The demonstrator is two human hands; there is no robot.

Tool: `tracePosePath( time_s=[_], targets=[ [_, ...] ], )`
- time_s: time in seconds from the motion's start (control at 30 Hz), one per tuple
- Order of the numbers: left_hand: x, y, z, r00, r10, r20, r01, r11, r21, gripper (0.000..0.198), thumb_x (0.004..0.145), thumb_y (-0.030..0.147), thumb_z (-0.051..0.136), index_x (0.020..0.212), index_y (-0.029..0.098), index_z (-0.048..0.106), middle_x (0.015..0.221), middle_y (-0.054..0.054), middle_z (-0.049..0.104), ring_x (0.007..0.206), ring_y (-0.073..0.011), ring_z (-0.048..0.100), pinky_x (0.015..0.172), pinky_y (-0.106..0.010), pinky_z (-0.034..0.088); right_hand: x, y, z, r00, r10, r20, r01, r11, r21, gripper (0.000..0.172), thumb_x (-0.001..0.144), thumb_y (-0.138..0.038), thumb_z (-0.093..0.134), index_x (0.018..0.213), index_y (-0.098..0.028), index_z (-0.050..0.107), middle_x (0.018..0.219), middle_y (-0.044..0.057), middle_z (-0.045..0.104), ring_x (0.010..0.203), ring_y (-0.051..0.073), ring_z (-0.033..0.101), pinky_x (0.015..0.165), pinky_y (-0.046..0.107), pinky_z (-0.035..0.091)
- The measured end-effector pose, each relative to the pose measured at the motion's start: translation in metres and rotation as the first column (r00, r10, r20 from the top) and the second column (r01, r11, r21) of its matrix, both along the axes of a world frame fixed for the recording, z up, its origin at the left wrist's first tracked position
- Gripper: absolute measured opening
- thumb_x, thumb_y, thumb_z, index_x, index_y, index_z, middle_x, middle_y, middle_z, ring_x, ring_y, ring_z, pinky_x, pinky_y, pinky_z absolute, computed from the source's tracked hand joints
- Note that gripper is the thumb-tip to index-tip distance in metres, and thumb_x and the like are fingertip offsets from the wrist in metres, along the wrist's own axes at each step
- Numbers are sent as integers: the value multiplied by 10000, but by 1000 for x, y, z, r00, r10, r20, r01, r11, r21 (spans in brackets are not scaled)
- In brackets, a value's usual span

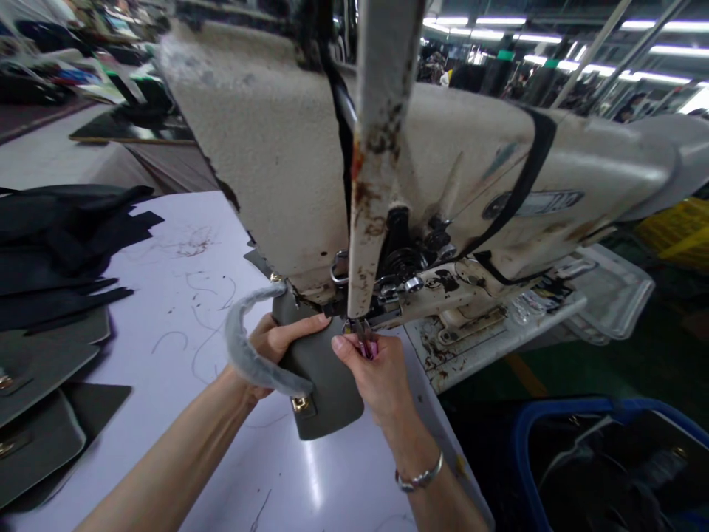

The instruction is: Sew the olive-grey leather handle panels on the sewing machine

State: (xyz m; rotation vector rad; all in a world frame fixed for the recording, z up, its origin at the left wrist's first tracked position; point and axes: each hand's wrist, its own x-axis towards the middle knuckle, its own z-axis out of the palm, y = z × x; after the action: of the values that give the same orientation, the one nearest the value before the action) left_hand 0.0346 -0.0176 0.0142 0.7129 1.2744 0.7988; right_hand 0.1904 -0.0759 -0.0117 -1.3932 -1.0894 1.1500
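A grey leather bag panel (326,384) with a gold clasp (300,403) lies under the head of a cream industrial sewing machine (277,148). My left hand (271,347) grips the panel's left side, thumb on top. A fuzzy grey curved strip (249,347) runs from the machine across that hand to the panel. My right hand (368,380) pinches the panel's far edge beside the metal presser foot (360,329). A small pink item (368,349) shows at those fingertips; I cannot tell what it is. The needle is hidden.
Stacked dark grey leather panels (49,295) lie on the white table (177,310) at left, with loose thread scraps. A blue-rimmed bin (603,421) stands low at right, and a yellow crate (676,233) stands behind the machine. Other work tables lie beyond.
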Motion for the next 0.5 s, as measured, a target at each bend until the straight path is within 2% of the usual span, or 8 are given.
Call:
tracePosePath(
  time_s=[0.13,0.37,0.5],
  targets=[
    [7,-8,-1,996,78,-49,-75,995,60,588,574,370,899,1069,103,730,929,-152,779,681,-273,721,576,-351,615,2,-1,-1,999,-30,-43,29,999,-17,268,795,-399,734,674,-162,699,589,-26,571,536,104,456,532,222,359],
    [11,-1,-10,983,179,-33,-175,980,89,556,516,316,907,995,84,745,798,-137,762,650,-289,701,543,-355,591,1,7,2,993,-72,-99,65,995,-70,246,728,-387,777,653,-162,711,606,3,636,546,126,529,534,233,416],
    [12,2,-13,972,225,61,-229,970,77,461,506,275,893,896,83,741,718,-132,743,572,-278,679,478,-341,555,0,13,5,994,-62,-95,55,996,-74,251,713,-382,759,620,-163,677,590,-1,597,552,121,509,538,231,402]
  ],
)
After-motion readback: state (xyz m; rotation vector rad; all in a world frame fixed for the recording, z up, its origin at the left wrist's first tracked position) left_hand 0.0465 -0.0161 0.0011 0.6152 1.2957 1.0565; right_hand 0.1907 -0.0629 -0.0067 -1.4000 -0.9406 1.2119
